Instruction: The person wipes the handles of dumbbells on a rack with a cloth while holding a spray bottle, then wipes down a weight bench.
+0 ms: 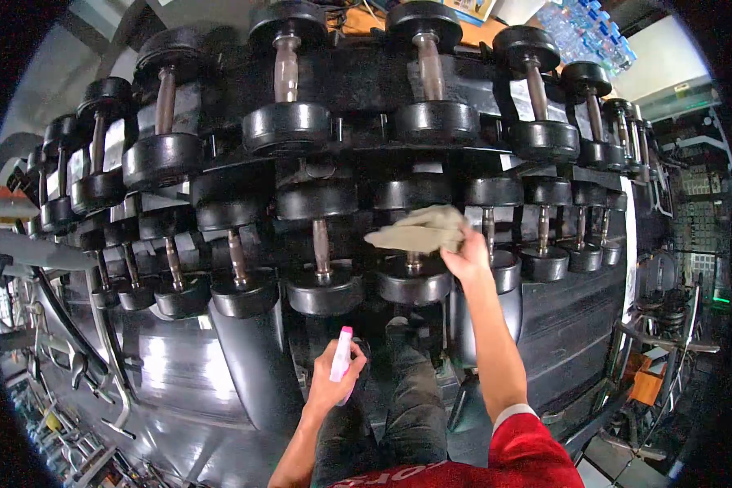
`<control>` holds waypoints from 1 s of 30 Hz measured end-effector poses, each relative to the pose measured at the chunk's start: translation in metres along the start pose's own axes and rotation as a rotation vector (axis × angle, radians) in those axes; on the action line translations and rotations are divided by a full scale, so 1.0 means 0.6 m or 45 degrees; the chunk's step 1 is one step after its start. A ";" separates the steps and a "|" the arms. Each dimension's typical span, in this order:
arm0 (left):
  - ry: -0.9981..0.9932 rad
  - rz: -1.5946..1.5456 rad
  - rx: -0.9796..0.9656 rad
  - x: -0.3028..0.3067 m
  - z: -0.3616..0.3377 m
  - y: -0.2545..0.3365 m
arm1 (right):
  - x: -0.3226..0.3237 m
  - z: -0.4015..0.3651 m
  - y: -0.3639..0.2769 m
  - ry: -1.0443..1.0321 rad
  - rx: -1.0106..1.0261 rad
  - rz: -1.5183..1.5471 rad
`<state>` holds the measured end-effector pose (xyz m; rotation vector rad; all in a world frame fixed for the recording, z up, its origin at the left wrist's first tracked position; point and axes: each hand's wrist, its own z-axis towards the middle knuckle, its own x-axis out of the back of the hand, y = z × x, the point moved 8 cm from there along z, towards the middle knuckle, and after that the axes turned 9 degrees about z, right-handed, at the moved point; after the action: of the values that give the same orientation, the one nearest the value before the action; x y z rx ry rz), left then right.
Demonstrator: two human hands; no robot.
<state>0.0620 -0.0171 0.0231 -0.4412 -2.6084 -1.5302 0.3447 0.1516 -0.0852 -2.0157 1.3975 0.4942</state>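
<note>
A beige cloth (419, 230) is gripped by my right hand (468, 254), draped over the handle area of a black dumbbell (415, 286) on the lower rack row. The cloth hides most of that handle. Below the rack, my left hand (336, 376) is wrapped round a white bottle with a pink top (342, 354), held upright in front of my legs. Another dumbbell (324, 291) with a bare metal handle lies just left of the cloth.
More black dumbbells (289, 126) fill the upper row. Plastic water bottles (586, 32) stand at the top right behind the rack. A padded black bench (252, 366) is below the rack, left of my legs. Gym machines stand at both sides.
</note>
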 end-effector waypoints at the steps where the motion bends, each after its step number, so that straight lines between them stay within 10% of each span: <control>1: 0.002 -0.004 -0.004 0.000 0.007 0.008 | -0.026 -0.049 -0.023 0.086 0.146 -0.034; 10: -0.015 -0.051 -0.124 -0.045 0.027 0.033 | -0.072 -0.122 -0.068 -0.218 0.401 -0.631; 13: -0.022 -0.070 -0.089 -0.053 0.024 0.033 | -0.175 -0.127 -0.031 -0.569 0.586 -1.488; 19: 0.022 0.000 0.038 -0.065 0.018 0.030 | -0.256 -0.032 -0.032 -0.381 1.324 -2.474; 30: 0.181 -0.019 0.029 -0.099 0.032 0.060 | -0.256 -0.062 -0.006 -0.897 1.695 -2.585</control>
<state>0.1307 0.0037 0.0307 -0.2995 -2.5235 -1.4759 0.2900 0.2337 0.0379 -0.9336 -0.9015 -0.5372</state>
